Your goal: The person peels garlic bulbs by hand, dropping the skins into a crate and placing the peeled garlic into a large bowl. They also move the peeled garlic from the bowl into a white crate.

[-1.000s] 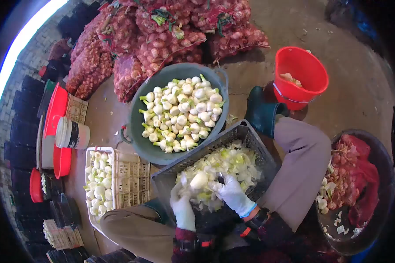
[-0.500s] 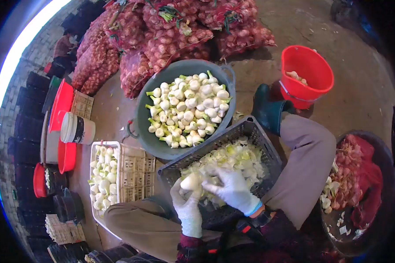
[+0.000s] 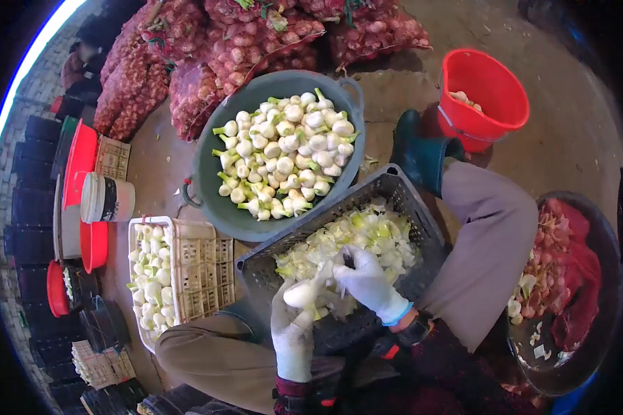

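Both my hands wear white gloves over a black slotted crate (image 3: 429,228) of pale peelings (image 3: 387,232). My left hand (image 3: 292,325) is closed around a peeled white bulb (image 3: 300,295). My right hand (image 3: 368,280) is beside it at the right, thumb and fingers pinched together; a thin whitish piece, blurred, seems to hang between the hands. Beyond the crate stands a grey-green tub (image 3: 211,162) heaped with white bulbs (image 3: 284,164), some with green stems.
White basket (image 3: 176,277) of bulbs at left; red bucket (image 3: 481,97) upper right; dark basin (image 3: 606,277) with a red net and unpeeled bulbs at right. Net sacks (image 3: 235,55) lie behind the tub. My boot (image 3: 419,155) is near the crate. A person (image 3: 76,69) sits far left.
The view has shifted, so the tub and crate appear farther left and higher. My right hand's fingers have drawn together near the bulb, which my left hand still holds.
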`<action>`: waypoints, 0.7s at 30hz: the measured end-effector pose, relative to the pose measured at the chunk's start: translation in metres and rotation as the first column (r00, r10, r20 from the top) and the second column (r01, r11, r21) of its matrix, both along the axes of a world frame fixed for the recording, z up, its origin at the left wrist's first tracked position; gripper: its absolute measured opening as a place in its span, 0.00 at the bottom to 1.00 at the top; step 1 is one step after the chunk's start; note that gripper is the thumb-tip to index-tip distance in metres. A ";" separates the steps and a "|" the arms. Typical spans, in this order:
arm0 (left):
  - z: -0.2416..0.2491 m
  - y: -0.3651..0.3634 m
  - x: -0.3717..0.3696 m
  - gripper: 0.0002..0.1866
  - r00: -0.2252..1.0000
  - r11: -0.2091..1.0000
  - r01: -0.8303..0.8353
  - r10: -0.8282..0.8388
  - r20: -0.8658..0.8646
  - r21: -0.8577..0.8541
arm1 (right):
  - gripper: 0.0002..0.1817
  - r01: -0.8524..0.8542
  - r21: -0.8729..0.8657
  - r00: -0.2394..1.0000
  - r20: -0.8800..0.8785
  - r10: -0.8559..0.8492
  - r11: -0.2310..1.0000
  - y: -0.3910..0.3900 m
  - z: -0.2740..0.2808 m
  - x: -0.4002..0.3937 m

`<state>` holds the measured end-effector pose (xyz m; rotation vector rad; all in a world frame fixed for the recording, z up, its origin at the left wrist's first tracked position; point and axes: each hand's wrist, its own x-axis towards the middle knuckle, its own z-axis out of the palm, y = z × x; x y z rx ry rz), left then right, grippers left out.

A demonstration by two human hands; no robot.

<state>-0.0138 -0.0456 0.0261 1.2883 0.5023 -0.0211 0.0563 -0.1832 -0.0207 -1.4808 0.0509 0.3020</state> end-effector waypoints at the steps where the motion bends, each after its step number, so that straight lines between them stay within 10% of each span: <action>1: -0.002 0.001 -0.001 0.41 0.999 0.991 0.038 -0.033 0.039 -0.128 | 0.05 -0.070 0.204 0.985 -0.139 0.100 0.976 -0.004 0.007 -0.001; 2: -0.005 0.000 -0.002 0.41 0.999 0.991 0.033 -0.029 0.035 -0.132 | 0.11 0.152 -0.166 0.904 0.422 -0.069 0.974 0.007 0.000 -0.009; 3: -0.009 0.001 -0.001 0.41 0.999 0.986 0.034 -0.029 0.036 -0.163 | 0.11 0.148 -0.167 0.906 0.418 -0.066 0.975 0.005 -0.005 -0.013; 5: -0.018 0.006 0.001 0.41 0.999 0.983 0.035 -0.028 0.043 -0.180 | 0.13 -0.039 0.344 0.980 -0.172 0.104 0.938 -0.009 -0.007 -0.011; 6: -0.022 0.009 -0.001 0.41 0.998 0.939 -0.050 0.057 0.009 -0.339 | 0.14 0.156 0.613 0.927 -0.362 0.100 0.774 -0.018 -0.014 0.001; 7: -0.025 0.012 -0.002 0.40 0.990 0.863 -0.135 0.135 -0.035 -0.487 | 0.17 0.123 0.151 0.917 -0.396 -0.054 0.981 -0.028 -0.018 0.014; 9: -0.024 0.014 0.000 0.38 0.994 0.903 -0.095 0.108 0.008 -0.420 | 0.23 0.007 -0.748 0.989 0.102 0.105 0.663 -0.041 -0.027 0.016; 13: -0.029 0.010 0.007 0.38 0.982 0.829 -0.186 0.172 -0.076 -0.527 | 0.27 -0.013 -0.619 0.957 0.219 0.188 0.785 -0.015 -0.011 -0.003; 16: -0.028 0.010 0.004 0.38 0.983 0.893 -0.180 0.147 -0.110 -0.413 | 0.21 -0.222 -0.110 0.948 0.207 0.241 0.969 0.015 -0.004 -0.012; 19: -0.025 0.008 0.011 0.36 0.977 0.725 -0.199 0.198 -0.077 -0.659 | 0.15 -0.118 -0.293 0.972 -0.228 0.050 0.949 -0.004 -0.007 0.015; 21: -0.014 0.011 0.011 0.33 0.949 0.715 -0.312 0.260 -0.177 -0.625 | 0.10 -0.004 -0.684 0.998 0.046 0.048 0.730 -0.010 -0.027 0.016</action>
